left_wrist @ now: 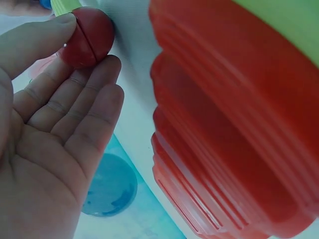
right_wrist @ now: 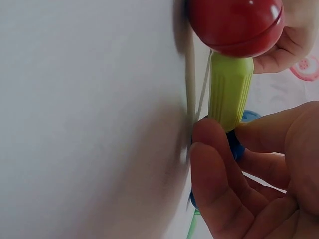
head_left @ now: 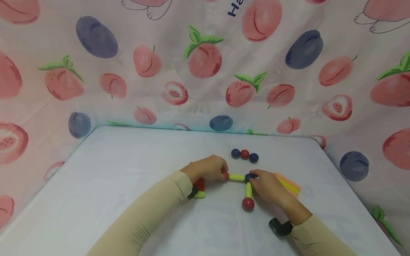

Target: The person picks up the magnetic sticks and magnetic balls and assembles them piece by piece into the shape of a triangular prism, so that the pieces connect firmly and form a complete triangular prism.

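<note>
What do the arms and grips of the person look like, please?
The left sleeve and right sleeve are long, plain and beige. A rounded black device, probably a camera, shows by the right one; a smaller black part shows by the left. The left grip and right grip are bare.

Fruit-print cloth backdrop (head_left: 205,64), white tabletop (head_left: 128,170)

Dark blue lettering (head_left: 235,8), reads "Ha", printed on the fruit-patterned backdrop cloth (head_left: 205,110). Landmark: large printed peach (head_left: 262,19). Letters just left of the peach, near its upper half. Capital H lower, small a above it and nearer the peach; line slants steeply upward. The a meets the head view's top edge, cropped there.
</note>
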The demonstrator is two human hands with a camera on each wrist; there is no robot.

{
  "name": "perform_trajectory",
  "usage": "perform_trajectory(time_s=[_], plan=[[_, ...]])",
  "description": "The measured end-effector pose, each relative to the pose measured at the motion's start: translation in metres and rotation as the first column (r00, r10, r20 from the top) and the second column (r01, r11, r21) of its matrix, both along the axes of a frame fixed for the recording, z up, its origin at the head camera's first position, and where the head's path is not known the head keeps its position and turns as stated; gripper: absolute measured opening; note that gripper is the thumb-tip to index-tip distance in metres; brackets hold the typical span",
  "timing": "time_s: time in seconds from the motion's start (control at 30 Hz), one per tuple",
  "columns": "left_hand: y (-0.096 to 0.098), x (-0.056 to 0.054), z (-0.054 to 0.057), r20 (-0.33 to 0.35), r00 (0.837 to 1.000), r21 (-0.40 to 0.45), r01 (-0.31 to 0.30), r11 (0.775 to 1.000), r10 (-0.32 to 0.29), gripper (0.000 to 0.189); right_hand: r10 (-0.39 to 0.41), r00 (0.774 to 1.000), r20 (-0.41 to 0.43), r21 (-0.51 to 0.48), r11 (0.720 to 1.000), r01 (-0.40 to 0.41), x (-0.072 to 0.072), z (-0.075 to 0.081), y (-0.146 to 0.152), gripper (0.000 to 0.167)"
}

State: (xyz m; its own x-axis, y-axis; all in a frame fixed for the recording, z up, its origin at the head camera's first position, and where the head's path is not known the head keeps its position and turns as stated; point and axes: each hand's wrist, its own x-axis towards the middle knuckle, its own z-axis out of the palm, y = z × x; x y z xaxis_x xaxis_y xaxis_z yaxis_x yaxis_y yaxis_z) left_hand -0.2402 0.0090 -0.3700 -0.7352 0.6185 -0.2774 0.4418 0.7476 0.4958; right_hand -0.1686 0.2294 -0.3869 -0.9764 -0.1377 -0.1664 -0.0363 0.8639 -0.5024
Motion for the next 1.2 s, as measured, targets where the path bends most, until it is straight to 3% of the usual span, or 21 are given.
perform_trajectory(time_s=[0.27, 0.43, 0.7, 0.93, 1.2], plan=[[0.001, 0.003, 0.001, 0.009, 1.0, -0.008, -0.024, 1.0, 0.024, 0.032, 0.019, 0.998, -0.056, 0.01, 1.0, -0.018, 0.005, -0.001, 0.003, 0.046], [-0.001, 0.002, -0.001, -0.007, 0.999, -0.01, -0.036, 0.999, 0.036, 0.033, 0.03, 0.999, -0.045, -0.067, 0.997, -0.033, 0.011, 0.003, 0.006, 0.047], [-0.003, -0.001, -0.003, -0.012, 0.998, -0.009, -0.055, 0.998, 0.055, 0.033, 0.161, 0.986, -0.052, -0.186, 0.968, -0.168, 0.023, 0.005, 0.016, 0.052], [-0.003, -0.002, -0.003, -0.001, 0.998, 0.001, -0.07, 0.998, 0.07, 0.035, 0.32, 0.947, -0.023, -0.12, 0.94, -0.32, 0.028, 0.006, 0.024, 0.054], [-0.002, 0.0, -0.003, 0.008, 0.997, 0.003, -0.073, 0.997, 0.073, 0.035, 0.328, 0.945, -0.023, -0.084, 0.941, -0.328, 0.027, 0.005, 0.018, 0.048]])
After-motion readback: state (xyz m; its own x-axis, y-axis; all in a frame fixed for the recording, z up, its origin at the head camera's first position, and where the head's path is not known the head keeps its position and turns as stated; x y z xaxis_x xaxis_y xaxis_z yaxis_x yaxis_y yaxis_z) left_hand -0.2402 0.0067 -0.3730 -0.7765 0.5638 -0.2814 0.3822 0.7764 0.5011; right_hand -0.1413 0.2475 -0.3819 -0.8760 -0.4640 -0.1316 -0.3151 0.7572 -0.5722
